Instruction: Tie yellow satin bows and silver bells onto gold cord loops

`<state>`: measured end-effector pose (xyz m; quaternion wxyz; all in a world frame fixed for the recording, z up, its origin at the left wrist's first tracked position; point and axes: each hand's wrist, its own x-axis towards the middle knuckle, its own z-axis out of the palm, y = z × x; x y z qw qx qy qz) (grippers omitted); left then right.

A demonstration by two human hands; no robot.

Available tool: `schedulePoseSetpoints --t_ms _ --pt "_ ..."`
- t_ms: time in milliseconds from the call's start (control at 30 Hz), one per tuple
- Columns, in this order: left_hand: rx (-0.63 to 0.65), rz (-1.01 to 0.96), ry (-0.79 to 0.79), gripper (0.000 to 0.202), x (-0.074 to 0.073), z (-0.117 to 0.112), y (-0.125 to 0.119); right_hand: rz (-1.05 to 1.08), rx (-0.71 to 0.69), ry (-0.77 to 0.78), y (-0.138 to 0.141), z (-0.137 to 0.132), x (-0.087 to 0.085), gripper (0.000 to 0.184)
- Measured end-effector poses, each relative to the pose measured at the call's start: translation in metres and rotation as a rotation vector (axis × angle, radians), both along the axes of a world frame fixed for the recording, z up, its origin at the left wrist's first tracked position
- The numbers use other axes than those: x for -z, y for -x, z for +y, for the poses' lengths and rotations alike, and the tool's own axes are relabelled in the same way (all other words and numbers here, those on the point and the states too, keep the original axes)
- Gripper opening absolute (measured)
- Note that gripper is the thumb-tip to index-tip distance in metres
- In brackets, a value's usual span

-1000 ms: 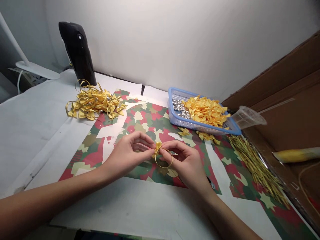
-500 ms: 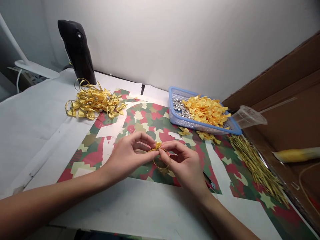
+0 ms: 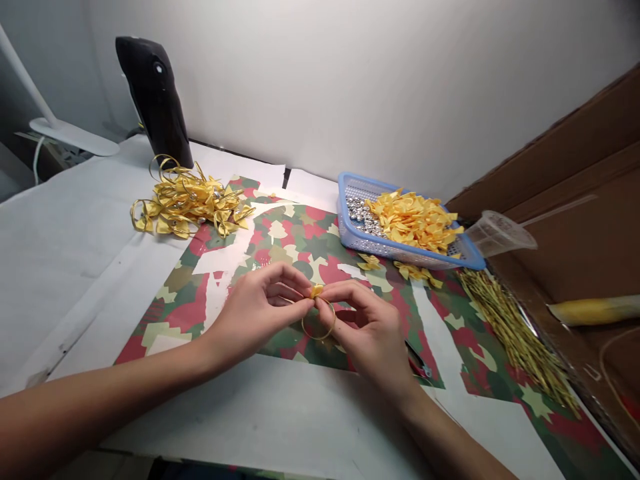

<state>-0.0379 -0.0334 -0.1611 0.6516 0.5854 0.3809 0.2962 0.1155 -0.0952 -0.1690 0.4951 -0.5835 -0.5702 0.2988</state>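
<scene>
My left hand [image 3: 260, 308] and my right hand [image 3: 367, 327] meet over the camouflage-patterned sheet [image 3: 280, 253]. Both pinch a small yellow ribbon bow [image 3: 317, 291] between thumb and forefinger. A thin gold loop [image 3: 319, 321] hangs from the bow, just under my fingertips. A blue basket [image 3: 350, 233] at the back right holds several yellow bows [image 3: 413, 220] and silver beads [image 3: 359, 212]. A pile of finished gold-looped bows [image 3: 187, 200] lies at the back left.
A bundle of gold twist wires [image 3: 510, 327] lies at the right, below the basket. A clear plastic cup [image 3: 497, 233] rests on its side by a cardboard box [image 3: 575, 200]. A black object [image 3: 153, 93] and a white lamp base [image 3: 70, 137] stand at the back left.
The gold loop has shifted slightly left and down under the bow. My fingers have closed in tighter around the bow, which shows less now.
</scene>
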Motion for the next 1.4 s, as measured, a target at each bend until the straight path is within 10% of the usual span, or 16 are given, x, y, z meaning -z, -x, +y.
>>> schedulePoseSetpoints --t_ms 600,1000,1200,1400 --pt "-0.063 0.055 -0.039 0.017 0.000 0.007 0.002 -0.235 -0.075 0.091 -0.016 0.004 -0.005 0.020" --pt "-0.031 0.018 0.289 0.023 -0.009 0.015 0.003 -0.188 -0.065 0.199 -0.028 0.011 -0.010 0.016" --pt "0.055 0.062 0.129 0.020 -0.007 0.013 0.004 0.021 0.009 0.182 -0.031 0.015 -0.027 0.022" --pt "0.047 0.091 -0.082 0.012 -0.007 0.009 0.005 -0.211 -0.159 0.104 -0.024 0.017 -0.049 0.011"
